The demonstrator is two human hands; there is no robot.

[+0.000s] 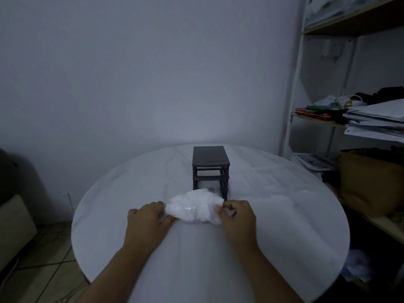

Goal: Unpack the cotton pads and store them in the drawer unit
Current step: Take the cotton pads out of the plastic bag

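room: dim, plain pale wall behind, tiled floor lower left with a thin cable lying on it
surface: round table under a white cloth, creases showing
drawer unit: small, dark grey, upright, on the far middle of the table, front facing the person; upper slots look like open frames; something pale shows in the lower slot, can't tell how far out it stands because the bag covers it
bag of cotton pads: white, lumpy, in clear crinkly wrap; lies crosswise on the cloth just in front of the drawer unit, its far edge overlapping the unit's base from this angle; can't tell if it touches the unit
left hand: on the bag's left end, fingers curled round the wrap and gripping it, back of hand up
right hand: on the bag's right end, thumb and fingers pinching the wrap, knuckles bent
hands vs bag: one at each end, bag stretched between them, wrists low over the cloth
forearms: both bare, coming in from the bottom edge
shelf rack: white uprights, wooden boards, right of the table, against the wall
stack of papers: on the middle board, with mixed clothes and small items behind it
cardboard box: brown, on a lower board, near the table's right edge
far left: dark bulky shape by the wall, too dim to tell
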